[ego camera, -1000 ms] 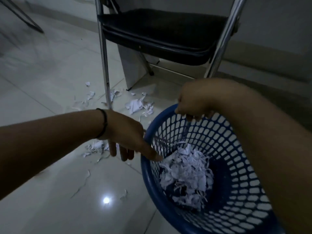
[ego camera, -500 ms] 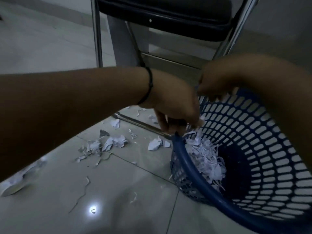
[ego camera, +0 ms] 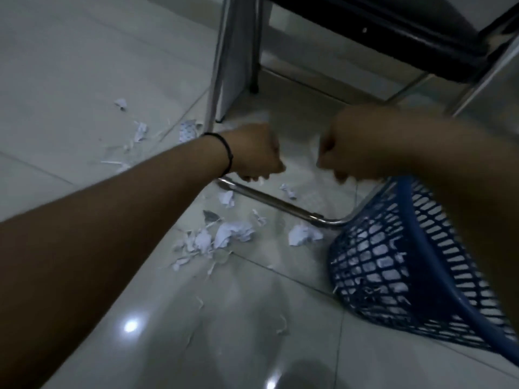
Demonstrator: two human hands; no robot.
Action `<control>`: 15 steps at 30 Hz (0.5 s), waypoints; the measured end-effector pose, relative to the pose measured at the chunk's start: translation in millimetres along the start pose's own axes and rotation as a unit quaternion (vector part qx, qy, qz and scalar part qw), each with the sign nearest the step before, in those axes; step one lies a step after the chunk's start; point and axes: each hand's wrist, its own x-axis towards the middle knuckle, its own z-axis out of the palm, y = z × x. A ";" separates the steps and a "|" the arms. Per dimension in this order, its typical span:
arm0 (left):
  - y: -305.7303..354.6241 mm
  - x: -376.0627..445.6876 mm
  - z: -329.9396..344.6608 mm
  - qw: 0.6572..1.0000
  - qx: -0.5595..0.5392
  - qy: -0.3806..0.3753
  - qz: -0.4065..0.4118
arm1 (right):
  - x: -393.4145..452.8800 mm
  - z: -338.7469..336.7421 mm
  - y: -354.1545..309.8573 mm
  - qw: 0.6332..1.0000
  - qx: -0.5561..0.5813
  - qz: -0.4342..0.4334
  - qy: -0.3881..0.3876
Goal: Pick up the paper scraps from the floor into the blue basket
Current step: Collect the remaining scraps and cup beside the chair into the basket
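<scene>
— Left hand first: how does it look?
— Knuckles up, fingers curled under over the floor, just above the chrome chair rail. A bit of white shows under the fingertips, so it seems to pinch a paper scrap, though the blur keeps me from being sure. A black band sits on that wrist

— And the right hand?
— Also curled, fingers pointing down, close beside the left with a narrow gap between them. It hangs by the far rim of the blue basket; whether it grips the rim or anything else I cannot tell

— Where are the paper scraps?
— Most lie in a loose cluster on the tiles nearer the camera than the left hand, on the near side of the rail. One crumpled piece lies just beside the basket's wall. More are scattered far left, past the chair leg. White paper shows through the basket's mesh

— Room to move?
— Open tile to the left and in the foreground. The chair seat hangs above, its legs and rail fence the hands in, and the tilted basket closes the right
</scene>
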 end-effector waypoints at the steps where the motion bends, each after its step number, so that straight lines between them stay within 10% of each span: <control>1: -13.8 -0.1 3.9 0.999 0.049 -0.018 -0.012 | 8.2 19.0 -17.3 0.999 0.023 -0.020 -0.024; 6: -61.3 -10.1 63.7 0.971 0.199 -0.135 -0.021 | 44.9 144.4 -58.9 0.959 0.166 -0.037 -0.227; 15: -104.5 -32.2 110.6 0.952 0.250 -0.167 -0.048 | 22.7 295.9 -64.0 0.946 0.069 -0.056 -0.312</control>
